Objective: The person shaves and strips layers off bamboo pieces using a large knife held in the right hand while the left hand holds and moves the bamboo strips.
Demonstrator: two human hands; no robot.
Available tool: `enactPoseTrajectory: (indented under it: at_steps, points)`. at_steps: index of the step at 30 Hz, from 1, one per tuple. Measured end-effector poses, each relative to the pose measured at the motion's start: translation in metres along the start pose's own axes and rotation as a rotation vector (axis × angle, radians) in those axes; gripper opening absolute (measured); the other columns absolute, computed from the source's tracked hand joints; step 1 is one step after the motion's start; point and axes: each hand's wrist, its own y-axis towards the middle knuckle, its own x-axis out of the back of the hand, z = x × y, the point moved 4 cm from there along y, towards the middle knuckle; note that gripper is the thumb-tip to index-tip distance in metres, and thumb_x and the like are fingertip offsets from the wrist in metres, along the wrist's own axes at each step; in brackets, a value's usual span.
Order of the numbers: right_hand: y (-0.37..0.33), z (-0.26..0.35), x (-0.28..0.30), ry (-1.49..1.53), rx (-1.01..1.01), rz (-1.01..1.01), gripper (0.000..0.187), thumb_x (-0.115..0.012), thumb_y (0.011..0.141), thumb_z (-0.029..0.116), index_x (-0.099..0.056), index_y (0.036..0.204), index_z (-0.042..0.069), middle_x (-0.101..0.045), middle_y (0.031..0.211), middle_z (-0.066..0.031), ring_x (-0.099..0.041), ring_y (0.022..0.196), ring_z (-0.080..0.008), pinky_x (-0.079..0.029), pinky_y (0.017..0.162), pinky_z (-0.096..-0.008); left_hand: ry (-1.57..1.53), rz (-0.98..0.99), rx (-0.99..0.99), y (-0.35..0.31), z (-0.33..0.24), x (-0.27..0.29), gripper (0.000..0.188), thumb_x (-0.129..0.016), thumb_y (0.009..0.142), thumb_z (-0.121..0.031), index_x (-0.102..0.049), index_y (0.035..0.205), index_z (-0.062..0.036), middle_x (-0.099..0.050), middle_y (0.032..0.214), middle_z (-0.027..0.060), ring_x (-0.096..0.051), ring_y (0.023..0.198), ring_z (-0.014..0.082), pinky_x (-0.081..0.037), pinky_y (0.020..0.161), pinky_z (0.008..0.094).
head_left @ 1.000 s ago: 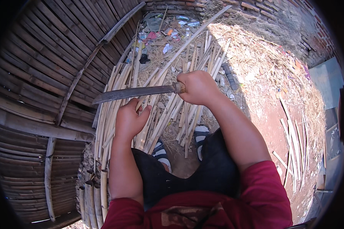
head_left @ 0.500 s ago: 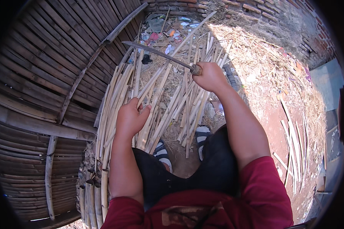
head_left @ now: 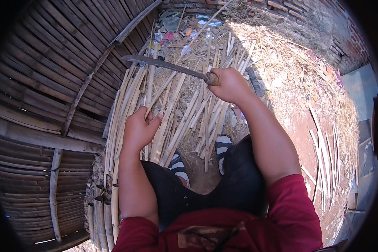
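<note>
Head view: the right hand, upper centre of the frame, is fisted tight around the handle of a long machete, blade raised and pointing to the upper left. The left hand, centre left, is closed around a bamboo strip in the pale pile of split bamboo. This looks like the wind-up for a chop; the stroke needs to land clear of those fingers. The blade's edge and the grip on the strip are hard to make out.
</note>
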Motion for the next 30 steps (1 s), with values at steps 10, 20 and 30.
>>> enactPoseTrajectory:
  at_steps: [10, 20, 30]
  points:
    - [0.004, -0.018, 0.015, 0.075, -0.196, -0.003, 0.027, -0.069, 0.08, 0.026, -0.071, 0.097, 0.005, -0.073, 0.089, -0.0218, -0.071, 0.091, -0.0427, -0.057, 0.082, -0.0512, 0.056, 0.043, -0.078, -0.008, -0.014, -0.004, 0.035, -0.08, 0.088, -0.03, -0.062, 0.082, 0.0001, -0.059, 0.059, 0.013, -0.058, 0.053, 0.0228, -0.046, 0.055, 0.0381]
    - [0.008, -0.014, 0.017, 0.034, -0.133, -0.036, 0.023, -0.07, 0.08, 0.024, -0.069, 0.093, 0.005, -0.072, 0.085, -0.0215, -0.07, 0.086, -0.0422, -0.056, 0.079, -0.0519, -0.011, 0.024, -0.081, -0.007, -0.011, 0.002, 0.038, -0.081, 0.088, -0.029, -0.059, 0.079, 0.0003, -0.056, 0.057, 0.0082, -0.052, 0.051, 0.0159, -0.042, 0.051, 0.0342]
    - [0.009, -0.033, 0.023, 0.009, -0.27, 0.041, 0.029, -0.07, 0.081, 0.024, -0.072, 0.103, 0.006, -0.074, 0.091, -0.0207, -0.071, 0.088, -0.0411, -0.058, 0.081, -0.0505, -0.009, 0.108, -0.066, -0.007, -0.018, 0.002, 0.037, -0.081, 0.088, -0.028, -0.06, 0.078, -0.0003, -0.055, 0.058, 0.0077, -0.051, 0.053, 0.0149, -0.042, 0.052, 0.0337]
